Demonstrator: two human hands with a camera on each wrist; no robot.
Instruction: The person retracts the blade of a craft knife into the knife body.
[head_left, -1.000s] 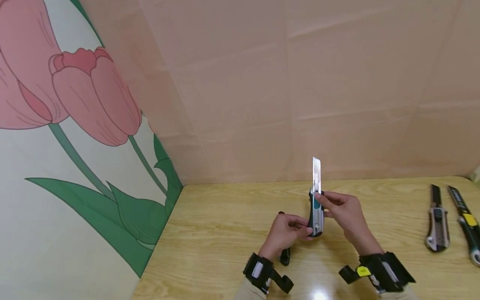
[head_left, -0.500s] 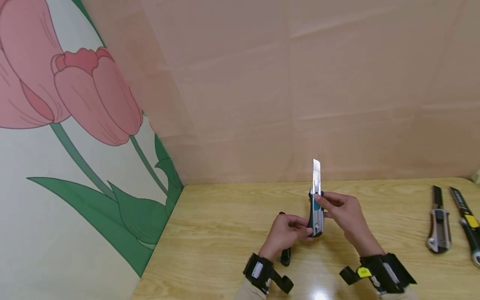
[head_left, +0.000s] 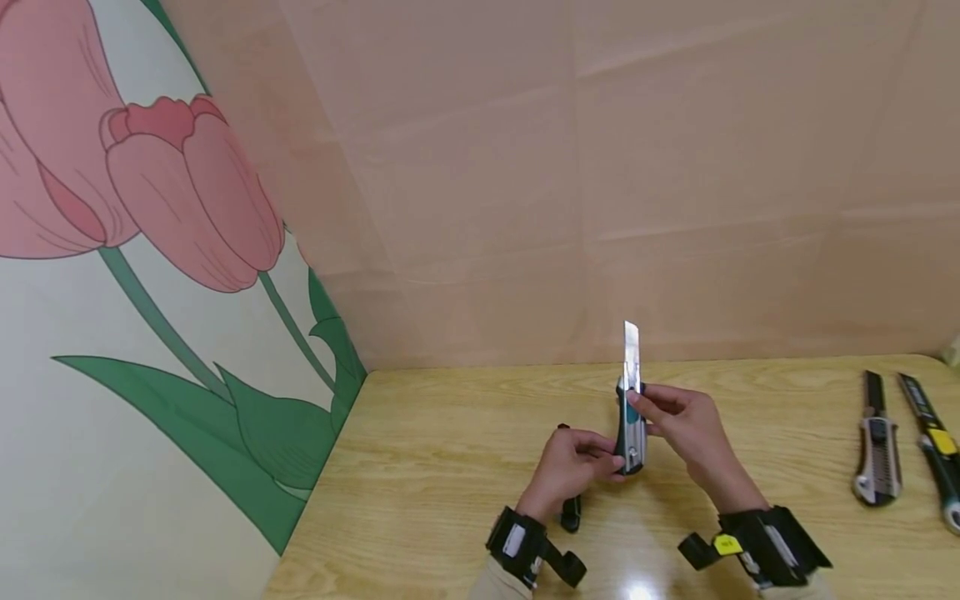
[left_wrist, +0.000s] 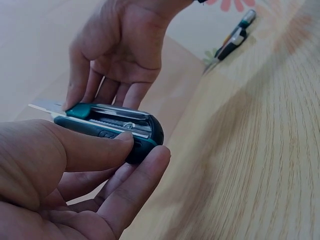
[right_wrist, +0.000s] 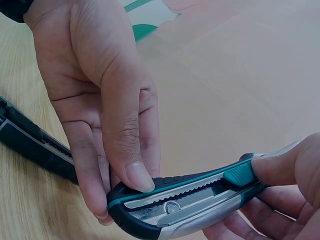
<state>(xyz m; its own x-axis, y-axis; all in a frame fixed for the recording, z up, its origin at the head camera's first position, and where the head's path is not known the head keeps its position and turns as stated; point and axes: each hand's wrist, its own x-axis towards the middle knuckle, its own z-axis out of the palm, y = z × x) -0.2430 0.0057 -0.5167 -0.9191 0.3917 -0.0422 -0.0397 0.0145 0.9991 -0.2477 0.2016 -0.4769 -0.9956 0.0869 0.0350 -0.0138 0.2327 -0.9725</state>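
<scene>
Pale wooden table [head_left: 450, 467] against pink panels [head_left: 675, 167] (tulip mural [head_left: 150, 208] on the left).

Head view high above the desk [head_left: 450, 467], facing the wall; both wrist views close, sharing the utility knife [left_wrist: 112, 127].

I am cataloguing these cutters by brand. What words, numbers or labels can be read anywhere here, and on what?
No text can be read.
Yellow tag on the right wrist strap: dark marks, too small to read.
Yellow patch on the far-right knife: too blurred to tell.
Held utility knife: no print shows on its body.
</scene>
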